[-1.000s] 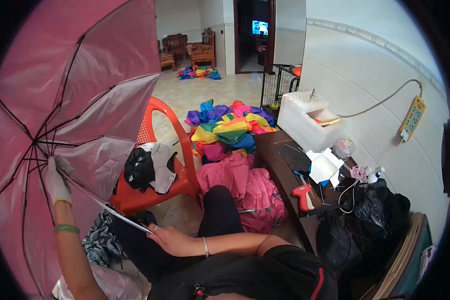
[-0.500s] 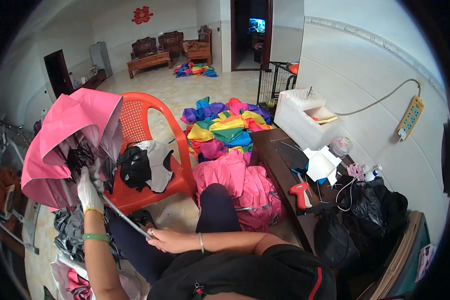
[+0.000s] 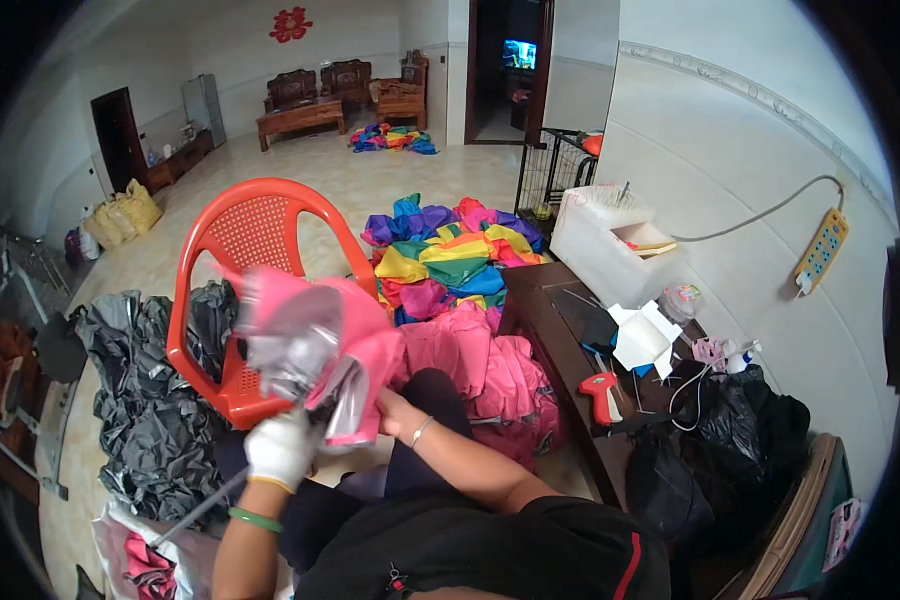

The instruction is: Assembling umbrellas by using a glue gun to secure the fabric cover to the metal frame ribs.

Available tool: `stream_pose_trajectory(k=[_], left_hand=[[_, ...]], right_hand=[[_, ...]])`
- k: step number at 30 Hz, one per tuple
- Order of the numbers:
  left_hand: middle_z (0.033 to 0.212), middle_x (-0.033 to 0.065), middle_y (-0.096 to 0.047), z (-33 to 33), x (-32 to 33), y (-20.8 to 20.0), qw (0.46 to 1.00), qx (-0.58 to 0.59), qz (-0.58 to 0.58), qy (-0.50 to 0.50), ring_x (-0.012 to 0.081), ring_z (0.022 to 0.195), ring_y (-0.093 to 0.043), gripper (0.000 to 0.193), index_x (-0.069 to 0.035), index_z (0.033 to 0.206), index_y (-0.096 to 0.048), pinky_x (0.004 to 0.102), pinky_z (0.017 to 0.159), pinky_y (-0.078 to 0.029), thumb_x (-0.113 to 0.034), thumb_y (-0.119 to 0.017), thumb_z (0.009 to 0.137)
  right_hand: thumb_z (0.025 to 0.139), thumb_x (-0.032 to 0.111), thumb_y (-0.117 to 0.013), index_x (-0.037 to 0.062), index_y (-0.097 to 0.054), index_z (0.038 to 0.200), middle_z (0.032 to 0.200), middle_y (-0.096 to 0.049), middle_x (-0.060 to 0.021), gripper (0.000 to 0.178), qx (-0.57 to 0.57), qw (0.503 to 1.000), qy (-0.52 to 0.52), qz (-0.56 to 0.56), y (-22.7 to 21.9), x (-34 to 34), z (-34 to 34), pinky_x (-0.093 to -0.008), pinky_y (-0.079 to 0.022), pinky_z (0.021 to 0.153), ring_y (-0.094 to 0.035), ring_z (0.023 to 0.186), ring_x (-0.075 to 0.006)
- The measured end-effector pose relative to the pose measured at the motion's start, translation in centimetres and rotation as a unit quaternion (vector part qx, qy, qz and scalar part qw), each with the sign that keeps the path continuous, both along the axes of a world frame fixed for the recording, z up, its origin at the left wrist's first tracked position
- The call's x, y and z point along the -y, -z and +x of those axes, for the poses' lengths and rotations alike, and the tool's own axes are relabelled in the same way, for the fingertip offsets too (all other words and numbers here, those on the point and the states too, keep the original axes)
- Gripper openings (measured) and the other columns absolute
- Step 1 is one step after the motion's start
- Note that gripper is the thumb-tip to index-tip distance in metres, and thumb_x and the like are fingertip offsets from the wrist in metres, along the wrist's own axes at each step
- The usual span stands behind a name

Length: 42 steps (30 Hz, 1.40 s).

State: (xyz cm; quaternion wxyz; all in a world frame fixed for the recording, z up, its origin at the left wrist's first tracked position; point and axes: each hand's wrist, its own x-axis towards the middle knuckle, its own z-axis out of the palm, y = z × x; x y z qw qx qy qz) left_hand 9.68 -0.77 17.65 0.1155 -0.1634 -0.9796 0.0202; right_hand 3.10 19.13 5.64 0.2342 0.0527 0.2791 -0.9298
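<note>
A pink umbrella with a silvery grey underside is bunched up in front of me, partly blurred by motion. Its metal shaft slants down toward the lower left. My left hand, in a white glove, is closed round the shaft just below the gathered cloth. At the canopy's right side, my bare right hand grips the pink cloth, its fingertips partly hidden. Behind the umbrella stands a red plastic chair, its seat mostly covered from view.
Dark grey cloth lies heaped at left, above a white bag with pink cloth. Pink cloth and rainbow cloth pile up ahead. On the dark table at right are a red glue gun and an open white box.
The umbrella has swung right and its canopy is more gathered; its shaft now points lower left. My right hand has moved from the shaft's end up to the canopy.
</note>
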Motion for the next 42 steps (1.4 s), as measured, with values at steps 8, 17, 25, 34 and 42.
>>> stream_pose_trajectory(k=[8,17,25,34,42], left_hand=[[0.081,0.0157,-0.065,-3.1,-2.3,1.4,0.996,-0.040,0.059,0.050,0.0322,0.070,-0.065,0.034,-0.006,0.096,-0.061,0.0423,0.063,-0.053,-0.035,-0.067,0.078],[0.127,0.0205,-0.051,-8.4,8.1,5.5,0.915,-0.218,0.300,-0.161,0.0379,0.111,-0.054,0.064,-0.003,0.131,-0.044,0.0425,0.093,-0.045,-0.021,-0.072,0.077],[0.129,0.0155,-0.053,-8.6,9.9,12.8,0.963,-0.106,0.139,-0.207,0.0362,0.108,-0.057,0.055,-0.004,0.126,-0.051,0.0427,0.088,-0.048,-0.033,-0.066,0.082],[0.135,0.0234,-0.045,-9.4,12.2,8.7,0.878,-0.074,0.405,-0.245,0.0361,0.127,-0.043,0.089,0.004,0.138,-0.036,0.0394,0.105,-0.036,-0.043,-0.075,0.073],[0.112,0.0211,-0.060,-6.2,10.5,8.9,0.890,0.022,0.451,-0.061,0.0347,0.094,-0.064,0.110,-0.003,0.136,-0.043,0.0399,0.084,-0.051,-0.064,-0.080,0.053]], right_hand=[[0.097,0.027,-0.047,0.0076,-0.055,0.122,0.121,-0.061,-0.0074,0.033,-0.082,0.978,0.191,-0.024,-2.7,0.1,-7.6,-0.0371,-0.047,0.097,-0.060,0.107,-0.0202],[0.085,0.010,-0.056,0.0013,-0.059,0.105,0.098,-0.066,-0.0090,0.022,-0.589,0.601,0.486,0.236,-38.2,-1.9,-17.9,-0.0322,-0.049,0.077,-0.060,0.087,-0.0166],[0.077,0.015,-0.057,0.0006,-0.064,0.093,0.081,-0.065,-0.0214,0.023,-0.474,0.566,0.349,0.577,-11.4,6.1,-27.3,-0.0446,-0.049,0.068,-0.063,0.077,-0.0378],[0.084,0.005,-0.048,0.0011,-0.037,0.139,0.136,-0.043,-0.0234,0.056,-0.302,0.553,0.051,0.775,-3.1,9.6,-20.3,-0.0492,-0.034,0.102,-0.045,0.119,-0.0404],[0.088,0.015,-0.059,0.0015,-0.042,0.135,0.137,-0.043,-0.0174,0.051,-0.623,0.600,0.061,0.498,4.9,15.5,-15.0,-0.0375,-0.038,0.103,-0.047,0.121,-0.0304]])
